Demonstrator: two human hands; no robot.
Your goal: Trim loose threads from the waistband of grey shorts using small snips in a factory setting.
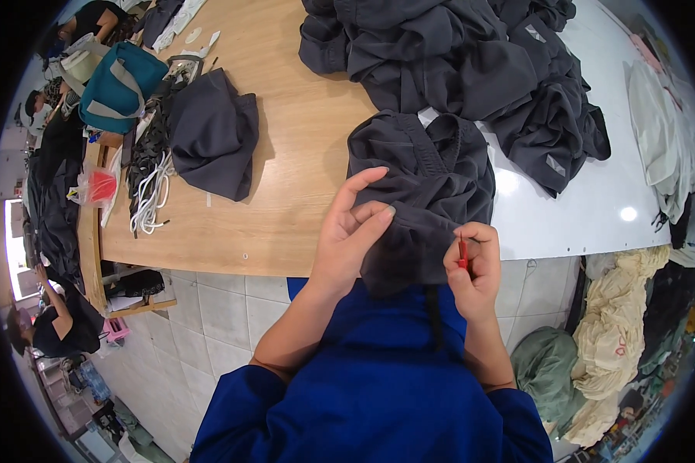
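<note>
A dark grey garment (421, 239) with a gathered elastic waistband hangs over the table's front edge, in front of my body. My left hand (351, 231) is at its left side, the thumb and a bent finger pinching the cloth while the index finger sticks out above. My right hand (477, 266), its fingers curled, holds a small red seam ripper (462, 253) with the thin tip pointing up. That hand is against the garment's right edge; whether its fingers also grip the cloth is hidden.
A heap of dark grey garments (440, 58) lies beyond my hands, and one folded dark piece (214, 135) lies left. White cords (154, 197) and a teal bag (122, 89) are at the table's left end. Cream cloth bundles (618, 332) stand at right. Other people work at far left.
</note>
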